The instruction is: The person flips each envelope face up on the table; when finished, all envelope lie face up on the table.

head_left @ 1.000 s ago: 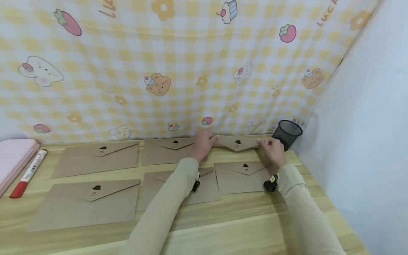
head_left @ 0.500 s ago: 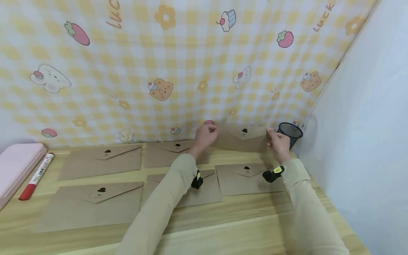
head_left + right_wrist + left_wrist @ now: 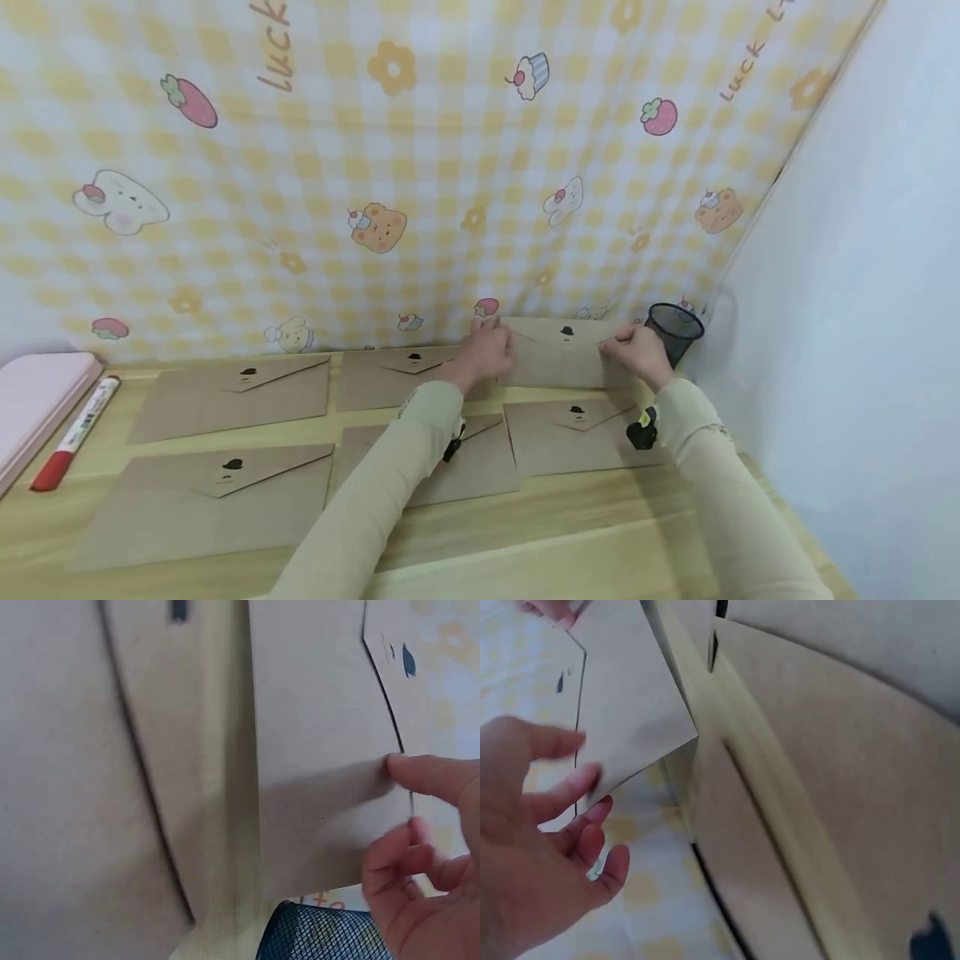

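Note:
A brown paper envelope (image 3: 555,364) with a small black hat print on its flap stands tilted up at the back right, its face toward me. My left hand (image 3: 486,350) holds its left edge. In the left wrist view, fingers of the left hand (image 3: 540,817) lie over and behind the corner of the envelope (image 3: 630,697). My right hand (image 3: 641,354) pinches the right edge. In the right wrist view, the thumb of the right hand (image 3: 435,832) is on the front of the envelope (image 3: 315,727), with curled fingers by its edge.
Several matching envelopes lie flat in two rows, including one front right (image 3: 585,442), one front left (image 3: 202,517) and one back left (image 3: 232,408). A black mesh pen holder (image 3: 675,329) stands behind the right hand. A red-capped marker (image 3: 75,433) and pink case (image 3: 45,392) lie left.
The envelope was lifted off the back of the table between both hands, then lowered again, now standing with more of its face showing. The flat envelopes keep their places.

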A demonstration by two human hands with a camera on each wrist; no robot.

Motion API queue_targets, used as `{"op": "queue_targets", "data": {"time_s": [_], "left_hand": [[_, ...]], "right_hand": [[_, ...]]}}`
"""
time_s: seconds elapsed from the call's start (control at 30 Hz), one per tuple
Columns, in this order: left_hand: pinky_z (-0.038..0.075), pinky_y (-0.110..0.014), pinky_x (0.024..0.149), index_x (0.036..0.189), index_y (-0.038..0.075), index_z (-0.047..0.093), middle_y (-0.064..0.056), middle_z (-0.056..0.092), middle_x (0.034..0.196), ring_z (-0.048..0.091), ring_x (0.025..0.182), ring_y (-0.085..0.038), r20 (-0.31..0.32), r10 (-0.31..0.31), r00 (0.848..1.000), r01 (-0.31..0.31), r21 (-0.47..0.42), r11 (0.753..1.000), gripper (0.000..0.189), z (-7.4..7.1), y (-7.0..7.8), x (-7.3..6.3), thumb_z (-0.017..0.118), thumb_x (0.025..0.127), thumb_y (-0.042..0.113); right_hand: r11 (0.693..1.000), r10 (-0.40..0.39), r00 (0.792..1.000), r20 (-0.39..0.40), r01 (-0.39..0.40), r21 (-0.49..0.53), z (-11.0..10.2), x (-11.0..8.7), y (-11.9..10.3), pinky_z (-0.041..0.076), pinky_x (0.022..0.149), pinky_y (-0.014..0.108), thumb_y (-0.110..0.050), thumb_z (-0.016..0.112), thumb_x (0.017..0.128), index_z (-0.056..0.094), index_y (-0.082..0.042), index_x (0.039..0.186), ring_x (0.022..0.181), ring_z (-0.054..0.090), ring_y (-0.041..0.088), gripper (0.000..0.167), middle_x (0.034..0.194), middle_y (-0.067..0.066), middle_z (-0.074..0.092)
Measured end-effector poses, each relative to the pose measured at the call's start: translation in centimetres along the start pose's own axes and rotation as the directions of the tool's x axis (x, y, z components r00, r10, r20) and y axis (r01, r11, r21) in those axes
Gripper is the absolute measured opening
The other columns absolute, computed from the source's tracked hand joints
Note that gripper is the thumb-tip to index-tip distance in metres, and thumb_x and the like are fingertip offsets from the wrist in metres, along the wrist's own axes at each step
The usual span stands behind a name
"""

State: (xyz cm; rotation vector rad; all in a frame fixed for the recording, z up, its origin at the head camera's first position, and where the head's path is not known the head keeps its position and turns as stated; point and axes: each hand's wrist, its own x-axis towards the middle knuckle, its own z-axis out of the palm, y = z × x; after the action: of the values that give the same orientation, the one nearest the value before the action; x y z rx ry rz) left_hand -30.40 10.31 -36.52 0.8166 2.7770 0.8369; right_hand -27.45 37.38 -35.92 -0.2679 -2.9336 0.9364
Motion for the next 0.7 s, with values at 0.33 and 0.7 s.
{"op": "queue_targets", "data": {"time_s": [0.33,0.7], "left_hand": [[0.027,-0.048,0.092,0.090,0.010,0.056,-0.009,0.045,0.109,0.029,0.111,-0.029,0.035,-0.072,0.997,0.068,0.109,0.992,0.012,2.3,-0.4,0.4,0.064,0.085,0.018],[0.023,-0.045,0.085,0.069,0.017,0.054,0.001,0.051,0.079,0.033,0.097,-0.025,0.028,-0.061,0.998,0.052,0.262,0.964,0.017,2.8,-0.5,-0.1,0.066,0.082,0.016]], "right_hand": [[0.959,-0.061,0.997,0.057,0.074,-0.273,3.2,1.5,0.3,0.037,0.055,0.038,-0.002,0.059,0.075,0.039,-0.007,0.058,0.060,0.039,0.028,0.026,0.108,0.038,0.037],[0.957,-0.045,0.991,0.130,0.080,-0.278,3.7,2.0,0.3,0.041,0.079,0.051,-0.010,0.066,0.080,0.058,0.008,0.100,0.093,0.046,0.041,0.028,0.114,0.033,0.040]]}}
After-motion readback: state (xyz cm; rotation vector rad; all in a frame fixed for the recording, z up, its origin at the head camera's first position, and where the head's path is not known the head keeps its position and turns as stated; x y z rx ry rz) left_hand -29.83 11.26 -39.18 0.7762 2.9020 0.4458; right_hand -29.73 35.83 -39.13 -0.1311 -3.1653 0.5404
